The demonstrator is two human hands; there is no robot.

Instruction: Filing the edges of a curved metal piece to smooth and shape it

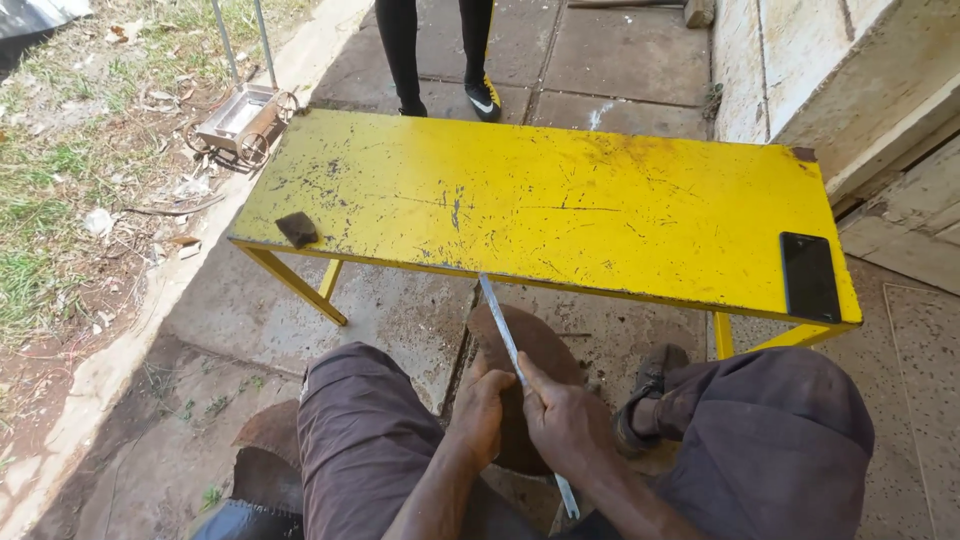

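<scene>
You sit filing a rusty metal disc [530, 345] before a yellow tabletop [560, 200].
Your right hand [565, 425] grips the flat file [505, 335]; left hand [482, 405] fingers clasp the disc between your knees.

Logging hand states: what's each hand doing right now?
Left hand: closed on the rusty metal disc.
Right hand: closed on the long metal file.
</scene>
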